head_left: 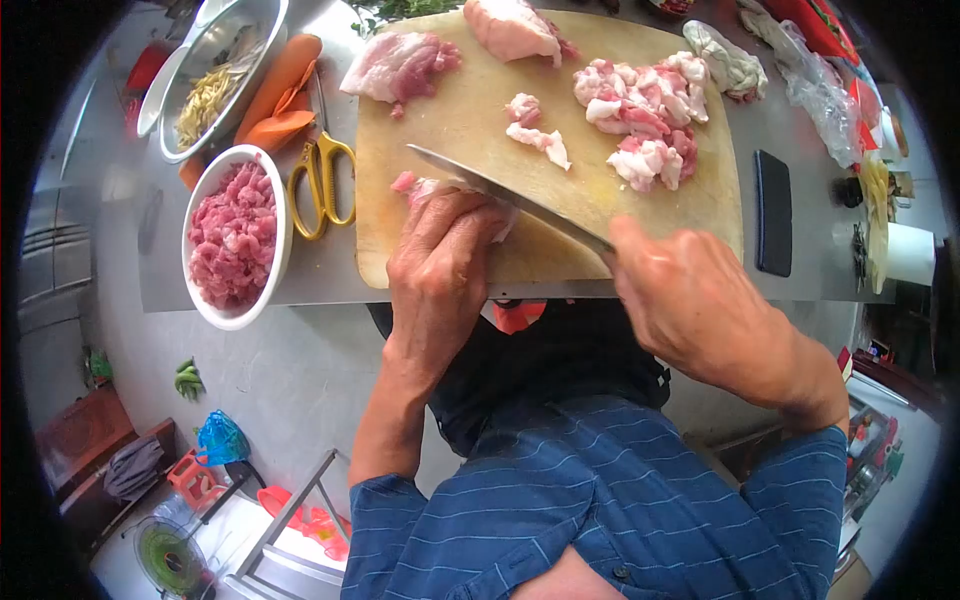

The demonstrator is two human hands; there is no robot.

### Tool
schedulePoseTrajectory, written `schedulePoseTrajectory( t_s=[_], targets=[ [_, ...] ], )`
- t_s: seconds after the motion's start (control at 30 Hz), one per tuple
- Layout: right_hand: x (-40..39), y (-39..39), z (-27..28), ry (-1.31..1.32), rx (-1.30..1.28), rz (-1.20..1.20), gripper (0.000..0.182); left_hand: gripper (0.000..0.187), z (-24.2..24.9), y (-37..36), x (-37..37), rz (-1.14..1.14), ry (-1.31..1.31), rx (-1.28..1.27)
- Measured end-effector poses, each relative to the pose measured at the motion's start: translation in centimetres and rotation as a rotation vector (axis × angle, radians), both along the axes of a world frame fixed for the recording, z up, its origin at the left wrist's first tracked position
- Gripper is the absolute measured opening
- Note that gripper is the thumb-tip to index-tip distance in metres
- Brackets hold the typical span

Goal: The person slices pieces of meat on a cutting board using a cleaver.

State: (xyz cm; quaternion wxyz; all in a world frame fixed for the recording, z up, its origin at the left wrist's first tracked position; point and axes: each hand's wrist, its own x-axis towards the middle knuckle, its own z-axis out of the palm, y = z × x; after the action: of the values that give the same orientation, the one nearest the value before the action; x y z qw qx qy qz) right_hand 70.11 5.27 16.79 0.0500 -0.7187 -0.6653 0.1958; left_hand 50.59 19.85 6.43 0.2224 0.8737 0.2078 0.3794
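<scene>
My right hand [690, 300] is closed round the handle of a kitchen knife [530, 205], its blade slanting up and left across the cutting board [400, 240]. Under the curled fingers of my left hand [445, 250] a piece of raw meat [418, 188] is pressed to the board, partly hidden, with the blade close beside the knuckles. Two small scraps of meat [540, 140] lie beyond the blade. Farther right is a heap of cut fatty pieces [645, 110]. Two larger chunks, a pork slab [400, 68] and a skin-on piece [512, 30], sit along the far side.
Left of the board are yellow-handled scissors [322, 185], a white bowl of cut meat [235, 235], orange carrots [280, 95] and a bowl of pale strips [205, 105]. To the right lie a dark phone [773, 212], a crumpled cloth [725, 60] and a plastic bag [820, 105].
</scene>
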Motion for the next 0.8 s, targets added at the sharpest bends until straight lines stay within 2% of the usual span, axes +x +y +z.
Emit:
schedulePoseTrajectory(
  t_s=[0.03,0.07,0.13,0.17,0.23,0.33,0.4,0.53,0.6,0.73,0.8],
  targets=[
    [-0.3,-0.1,-0.9,-0.036,0.217,0.068,0.021,0.024,0.0,-0.1,-0.1,-0.008,0.002,0.0],
    [-0.7,0.6,-2.3,-0.035,0.22,0.06,0.021,0.024,0.1,-0.2,-0.2,0.003,0.021,-0.026],
    [-1.5,3.3,-4.8,0.023,0.64,0.158,0.017,0.024,0.2,-0.3,0.0,0.009,0.034,-0.044],
    [-2.3,4.6,-4.5,0.019,0.647,0.152,0.017,0.024,0.2,-0.3,0.1,0.032,0.01,-0.011],
    [-3.6,6.6,-3.3,-0.006,0.264,0.067,0.011,0.024,0.1,-0.3,0.1,0.051,-0.009,0.027],
    [-2.9,3.9,-2.4,0.087,0.175,0.033,0.006,0.022,0.1,-0.4,-0.4,0.08,0.014,-0.024],
    [-2.3,2.1,-0.9,0.002,0.043,-0.043,0.008,0.021,0.3,-0.2,-0.5,0.045,0.034,-0.054],
    [0.2,-0.1,-0.5,-0.027,0.05,-0.061,0.011,0.02,-0.3,0.1,-0.3,0.017,-0.04,-0.039],
    [0.4,0.1,-0.8,0.032,0.12,-0.196,0.014,0.019,-0.2,-0.1,-0.3,0.036,-0.055,-0.078],
    [-0.5,0.7,-0.7,0.103,0.186,-0.176,0.013,0.02,-0.2,-0.2,-0.5,0.077,-0.074,-0.088],
    [-0.9,1.1,-0.8,0.132,0.216,-0.082,0.013,0.019,-0.2,-0.2,-0.6,0.074,-0.059,-0.084]
  ],
)
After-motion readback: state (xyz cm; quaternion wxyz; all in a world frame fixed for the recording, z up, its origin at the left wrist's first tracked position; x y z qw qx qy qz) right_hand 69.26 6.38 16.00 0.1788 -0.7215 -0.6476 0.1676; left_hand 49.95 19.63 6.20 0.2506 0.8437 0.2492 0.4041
